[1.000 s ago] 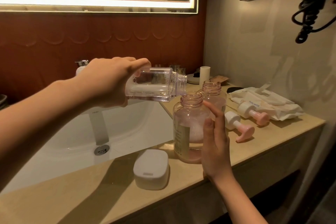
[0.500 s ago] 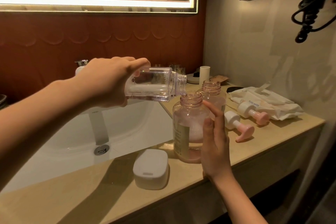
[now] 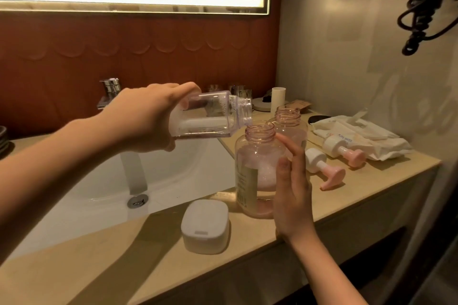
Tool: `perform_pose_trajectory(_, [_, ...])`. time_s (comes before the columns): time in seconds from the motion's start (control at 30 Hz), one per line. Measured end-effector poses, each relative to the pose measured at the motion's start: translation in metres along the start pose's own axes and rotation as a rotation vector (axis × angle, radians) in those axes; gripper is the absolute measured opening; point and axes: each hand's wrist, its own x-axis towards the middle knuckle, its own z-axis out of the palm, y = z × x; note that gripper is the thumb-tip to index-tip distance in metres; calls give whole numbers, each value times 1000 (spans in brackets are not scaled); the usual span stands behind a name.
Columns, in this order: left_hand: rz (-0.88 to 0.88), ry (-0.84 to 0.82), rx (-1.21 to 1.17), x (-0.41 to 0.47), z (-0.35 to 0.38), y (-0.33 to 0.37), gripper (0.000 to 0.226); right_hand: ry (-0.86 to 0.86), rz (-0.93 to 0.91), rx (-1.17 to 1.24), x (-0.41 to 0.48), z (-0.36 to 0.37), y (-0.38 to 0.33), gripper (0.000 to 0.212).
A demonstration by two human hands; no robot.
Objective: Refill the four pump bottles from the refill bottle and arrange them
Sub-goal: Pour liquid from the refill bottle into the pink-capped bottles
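L hand (image 3: 146,116) grip clamped on refill btl (image 3: 210,116), tipped sideways, mouth at pump btl (image 3: 255,168) neck's 10 o'clock. R hand (image 3: 292,195) grip apart, fingers (image 3: 290,147) straight against its 3 o'clock side.

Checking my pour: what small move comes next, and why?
Probably tip the refill bottle a little steeper with the left hand: it lies almost level, liquid pooled along its lower side, mouth over the near pink bottle, which the right hand touches.
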Motion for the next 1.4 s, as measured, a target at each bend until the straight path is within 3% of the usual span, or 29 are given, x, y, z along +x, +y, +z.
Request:
perform_pose_trajectory(0.4, [-182, 64, -506, -32, 31, -6, 78, -77, 46, -100, -1, -10, -7, 45])
perform_pose_trajectory(0.5, [-225, 90, -638, -42, 36, -12, 72, -107, 20, -171, 2, -20, -14, 35])
perform_pose_trajectory(0.7, [-303, 134, -727, -60, 40, -34, 67, 129, 30, -304, 24, -36, -23, 18])
perform_pose_trajectory(0.77, [-308, 131, -741, -65, 40, -38, 68, 167, 47, -378, 34, -38, -24, 25])
perform_pose_trajectory(0.87, [-309, 139, -763, -71, 37, -42, 70, 76, 128, -445, 52, -37, -21, 54])
perform_pose_trajectory(0.97, [-314, 150, -775, -77, 34, -40, 71, -64, 304, -378, 70, -33, -12, 81])
perform_pose_trajectory(1.1, [-296, 154, -766, -87, 30, -37, 70, -203, 502, -243, 80, -34, -2, 99])
perform_pose_trajectory(1.23, [-299, 148, -759, -94, 28, -38, 70, -244, 528, -300, 75, -38, 2, 98])
perform_pose_trajectory(1.4, [-293, 146, -746, -98, 23, -39, 71, -8, 549, -200, 66, -48, -21, 81])
